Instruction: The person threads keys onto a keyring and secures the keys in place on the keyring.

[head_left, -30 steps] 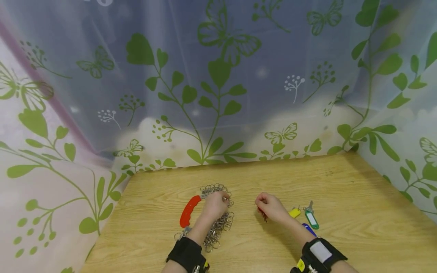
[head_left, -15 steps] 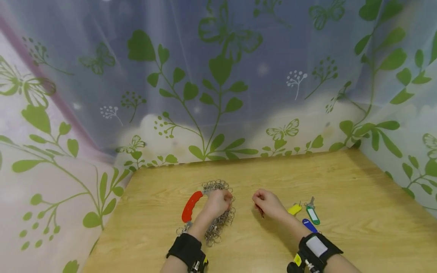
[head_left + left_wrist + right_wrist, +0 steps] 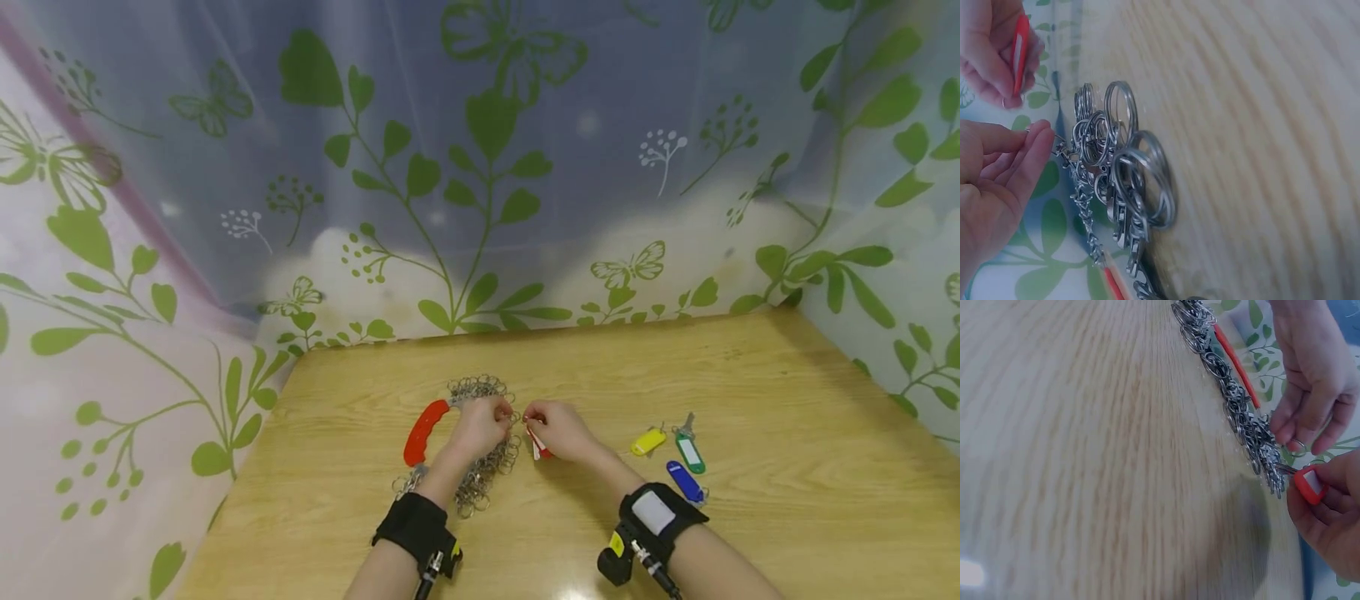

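At the middle of the table lies a big bunch of metal split rings and clasps attached to a red curved handle. Over the bunch, my left hand pinches one ring between thumb and fingertips. My right hand holds a red key tag with a white label, close to the left fingertips. In the left wrist view the red tag and the right hand appear above the left hand. The right fingers partly cover the tag.
To the right lie a yellow key tag, a green key tag with a key, and a blue key tag. A curtain printed with leaves and butterflies hangs around the wooden table.
My right hand has moved left with the red key tag, up to my left hand. The left hand stays over the rings. The head view has tilted down slightly.
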`<state>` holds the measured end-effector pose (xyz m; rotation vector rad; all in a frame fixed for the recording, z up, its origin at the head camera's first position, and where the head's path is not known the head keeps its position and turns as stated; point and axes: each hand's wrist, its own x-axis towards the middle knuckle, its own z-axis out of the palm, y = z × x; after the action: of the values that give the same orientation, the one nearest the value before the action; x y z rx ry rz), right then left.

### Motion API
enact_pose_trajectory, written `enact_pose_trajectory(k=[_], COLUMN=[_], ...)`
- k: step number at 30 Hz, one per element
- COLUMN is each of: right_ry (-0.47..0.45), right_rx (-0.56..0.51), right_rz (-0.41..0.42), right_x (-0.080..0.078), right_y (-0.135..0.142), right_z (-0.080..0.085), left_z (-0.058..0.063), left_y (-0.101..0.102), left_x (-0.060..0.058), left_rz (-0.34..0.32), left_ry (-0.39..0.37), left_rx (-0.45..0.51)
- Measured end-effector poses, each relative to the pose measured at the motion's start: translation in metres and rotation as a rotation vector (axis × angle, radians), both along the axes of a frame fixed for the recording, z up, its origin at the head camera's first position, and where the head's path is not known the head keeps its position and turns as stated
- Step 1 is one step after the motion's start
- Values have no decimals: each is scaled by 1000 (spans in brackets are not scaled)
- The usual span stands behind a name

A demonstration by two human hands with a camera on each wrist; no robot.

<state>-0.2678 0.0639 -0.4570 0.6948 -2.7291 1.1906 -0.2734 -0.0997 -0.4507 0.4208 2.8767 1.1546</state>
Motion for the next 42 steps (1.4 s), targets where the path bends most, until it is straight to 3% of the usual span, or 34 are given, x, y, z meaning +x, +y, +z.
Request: enact_pose_trajectory(k=[7, 17, 24, 31, 34, 42], right_ry=[39, 169, 251, 371, 436, 388], right_rx=[49, 69, 85, 128, 163, 223], right_rz=[-3, 35, 107, 184, 210, 217], right_x=[-5, -6, -7, -8, -8, -9], right_y=[-14, -17, -14, -10, -11, -12], right_z=[-7, -7, -10, -16, -17, -11], left_z=[-3, 0, 0, -5, -6, -5], left_y=[-1, 1, 2, 1, 1, 1], left_x=[2, -3, -2, 0, -1, -1], left_rz=[-3, 11, 26, 31, 33, 20], left_ry=[-71, 1, -11, -96, -89, -51], left_rx=[106, 52, 46, 168, 174, 141])
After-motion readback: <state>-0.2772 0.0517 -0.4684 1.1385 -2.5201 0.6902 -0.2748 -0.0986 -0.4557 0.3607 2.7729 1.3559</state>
